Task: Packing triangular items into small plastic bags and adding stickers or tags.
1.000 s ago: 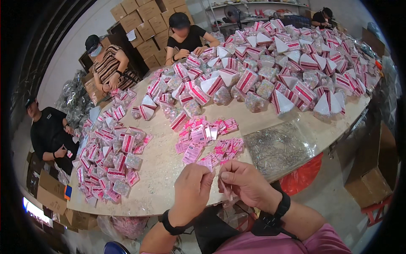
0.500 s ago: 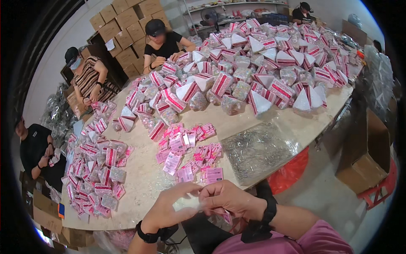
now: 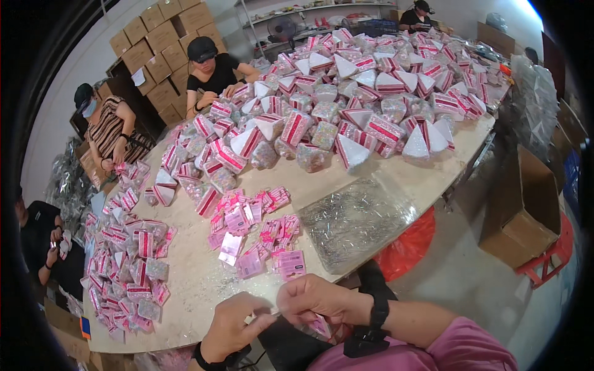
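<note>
My left hand (image 3: 238,324) is over the table's near edge, thumb and fingers pinched together. A small pale bit shows at its fingers, too small to name. Close on its right, my right hand (image 3: 322,303) is closed, with a pink card (image 3: 321,326) showing under its fingers; whatever else it grips is hidden. Just beyond the hands lie loose pink printed cards (image 3: 250,263) in two heaps. To their right, a clear shallow tray (image 3: 337,263) holds many thin, shiny metal pieces like pins or wire ties.
A large heap of white-and-pink wedge-shaped packs (image 3: 352,151) covers the far table. Smaller pink packs (image 3: 133,278) pile up at left. Several people work around the table. At right are an open carton (image 3: 520,216), a red stool (image 3: 550,256) and a red bag (image 3: 405,247).
My left hand has drawn down and left, slightly away from the right; the whitish area seen by its palm no longer shows. The right hand stays closed over the pink card. The view has shifted.
</note>
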`<act>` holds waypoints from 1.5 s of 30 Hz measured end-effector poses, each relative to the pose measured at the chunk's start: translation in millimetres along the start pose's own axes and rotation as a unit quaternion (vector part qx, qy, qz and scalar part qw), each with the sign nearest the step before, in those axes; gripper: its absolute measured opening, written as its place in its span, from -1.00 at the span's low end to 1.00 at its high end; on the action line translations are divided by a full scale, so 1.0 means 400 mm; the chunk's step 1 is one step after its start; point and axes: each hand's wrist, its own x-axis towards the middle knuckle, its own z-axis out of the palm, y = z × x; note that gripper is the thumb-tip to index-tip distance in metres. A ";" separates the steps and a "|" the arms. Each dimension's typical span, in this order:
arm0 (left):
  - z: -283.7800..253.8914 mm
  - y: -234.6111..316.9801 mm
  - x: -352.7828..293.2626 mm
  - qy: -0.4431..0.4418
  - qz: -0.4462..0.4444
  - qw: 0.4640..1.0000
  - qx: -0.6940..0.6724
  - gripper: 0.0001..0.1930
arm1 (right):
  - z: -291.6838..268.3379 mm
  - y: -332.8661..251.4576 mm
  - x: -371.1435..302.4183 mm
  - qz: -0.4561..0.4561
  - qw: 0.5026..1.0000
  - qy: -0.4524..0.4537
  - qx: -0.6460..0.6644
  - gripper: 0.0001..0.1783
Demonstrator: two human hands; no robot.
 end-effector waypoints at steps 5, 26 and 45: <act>0.029 0.041 0.016 0.009 0.057 0.997 0.056 -0.96 | 0.011 0.012 -0.011 -0.101 0.985 0.012 -0.138 -0.82; 0.104 0.097 0.163 -0.167 -0.148 0.947 -0.232 -0.80 | -0.039 -0.011 -0.179 -0.398 0.593 0.222 -0.664 -0.89; 0.218 0.009 0.886 0.011 0.408 0.806 0.428 -0.62 | -0.163 -0.061 -0.338 -0.277 0.733 0.354 -0.511 -0.81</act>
